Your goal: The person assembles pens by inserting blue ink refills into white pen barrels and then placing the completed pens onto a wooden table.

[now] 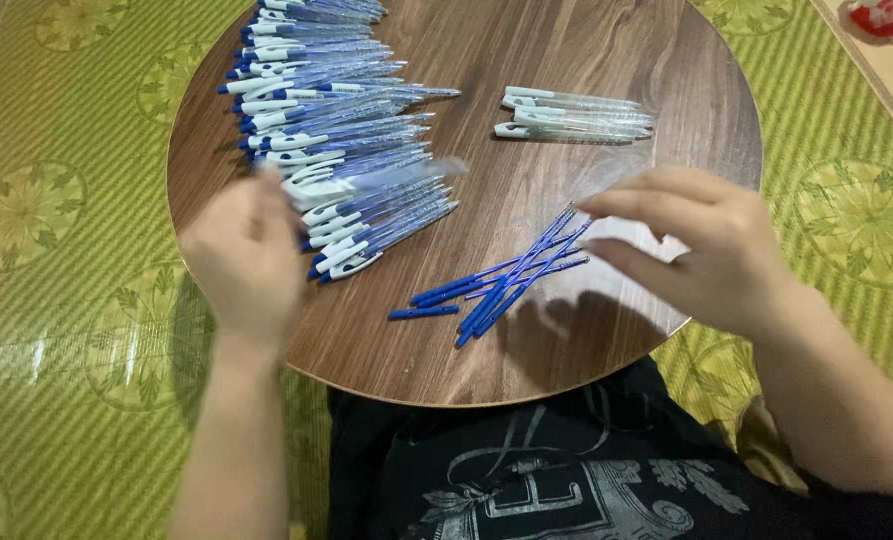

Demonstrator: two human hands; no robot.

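Observation:
My left hand (246, 255) is over the near end of a long pile of assembled blue-and-white pens (331, 120) and holds a clear pen barrel with a white clip (366, 182), blurred by motion. My right hand (706, 245) hovers over the right side of the round wooden table (526, 40), fingertips pinching the top end of a thin blue refill (556, 235) from a small heap of blue refills (496, 285). A few clear barrels with white clips (576, 113) lie farther back on the right.
The table stands on a green woven mat with a flower pattern (66, 200). My dark printed shirt (526, 470) is at the near edge. A red-and-white object (881, 18) sits at the top right corner.

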